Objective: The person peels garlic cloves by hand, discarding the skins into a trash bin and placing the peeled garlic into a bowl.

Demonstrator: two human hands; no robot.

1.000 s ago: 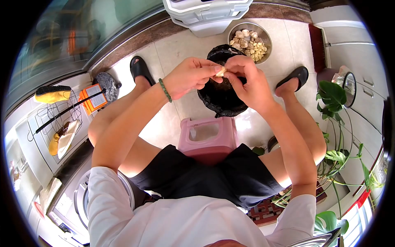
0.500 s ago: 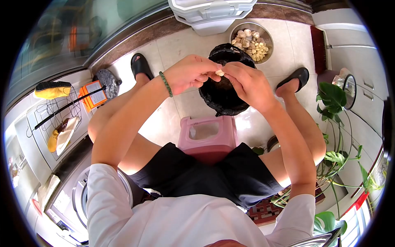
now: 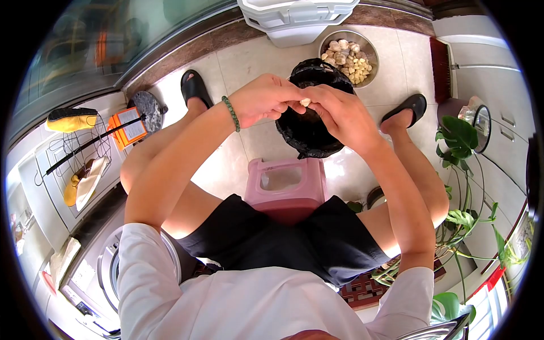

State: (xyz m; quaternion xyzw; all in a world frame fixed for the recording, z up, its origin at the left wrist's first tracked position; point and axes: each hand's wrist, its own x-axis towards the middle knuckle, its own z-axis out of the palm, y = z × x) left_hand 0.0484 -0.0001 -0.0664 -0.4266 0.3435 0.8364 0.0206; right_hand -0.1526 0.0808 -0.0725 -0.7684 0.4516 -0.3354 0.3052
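A small pale garlic clove [image 3: 305, 102] is pinched between the fingertips of both hands. My left hand [image 3: 266, 99], with a green bead bracelet on its wrist, comes in from the left, fingers closed at the clove. From the right, my right hand [image 3: 339, 110] closes on the same clove with thumb and forefinger. Directly below both hands stands a bin lined with a black bag [image 3: 314, 141]; its inside is dark. Beyond it, a round metal bowl [image 3: 372, 52] holds whole garlic bulbs [image 3: 340, 52] on one side and peeled cloves [image 3: 357, 72] on the other.
A pink plastic stool [image 3: 286, 195] is between my legs. At the top is a grey plastic container [image 3: 297, 20]. A leafy plant [image 3: 458, 136] trails on the right. A wire rack [image 3: 85, 144] and orange box [image 3: 127, 128] are on the left.
Both hands stay over the bin with the clove between them. The fingers have drawn slightly closer together, and the clove has turned a little. The whole view has shifted slightly.
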